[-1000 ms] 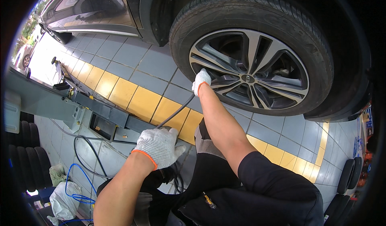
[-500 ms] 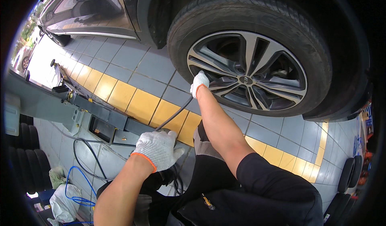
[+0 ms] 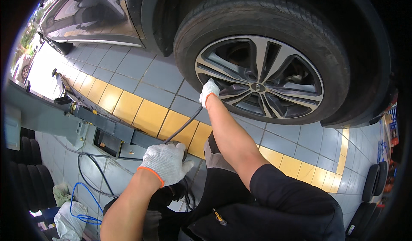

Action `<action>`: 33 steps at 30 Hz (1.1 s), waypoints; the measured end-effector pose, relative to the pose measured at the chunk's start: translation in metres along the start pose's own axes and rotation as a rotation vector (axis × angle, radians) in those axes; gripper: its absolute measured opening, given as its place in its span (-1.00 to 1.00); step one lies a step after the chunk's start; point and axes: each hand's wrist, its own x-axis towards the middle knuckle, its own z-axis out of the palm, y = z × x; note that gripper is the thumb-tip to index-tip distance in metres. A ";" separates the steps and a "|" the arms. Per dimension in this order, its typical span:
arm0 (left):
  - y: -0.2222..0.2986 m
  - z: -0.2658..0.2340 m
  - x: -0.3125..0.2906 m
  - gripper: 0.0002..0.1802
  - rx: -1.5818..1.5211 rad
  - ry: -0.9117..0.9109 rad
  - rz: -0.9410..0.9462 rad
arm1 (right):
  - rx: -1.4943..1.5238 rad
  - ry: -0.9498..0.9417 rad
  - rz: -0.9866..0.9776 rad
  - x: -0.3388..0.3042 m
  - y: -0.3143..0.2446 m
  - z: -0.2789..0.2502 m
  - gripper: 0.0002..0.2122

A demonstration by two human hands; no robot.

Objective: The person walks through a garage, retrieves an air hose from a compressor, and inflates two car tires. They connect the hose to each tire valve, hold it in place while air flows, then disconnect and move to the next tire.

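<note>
My right hand (image 3: pixel 209 93), in a white knit glove with an orange cuff, is closed at the lower left edge of the car's wheel rim (image 3: pixel 257 54). It grips the end of a dark hose (image 3: pixel 189 121); the tip is hidden by the fingers. That hose runs down to my left hand (image 3: pixel 165 164), gloved alike and closed around what looks like a tire inflator (image 3: pixel 183 149). Only a round dark edge of it shows past the fingers. A second hose reaches the left hand from the left side. The black tire (image 3: pixel 189 39) surrounds the five-spoke rim.
A grey metal lift arm (image 3: pixel 113 123) stretches along the floor at left. Black hose (image 3: pixel 92 157) and blue hose (image 3: pixel 79 217) lie in loops beside it. Stacked tires (image 3: pixel 25 181) stand at far left, more tires (image 3: pixel 371 181) at right. The dark car body (image 3: pixel 94 18) fills the top.
The car and wheel sit slightly farther left in the picture, a small view shift. Both hands keep their hold, and slightly more of the round dark edge shows by the left hand.
</note>
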 end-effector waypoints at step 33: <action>-0.001 -0.002 -0.002 -0.34 -0.032 0.009 0.002 | -0.096 0.094 -0.100 0.058 0.012 0.000 -0.42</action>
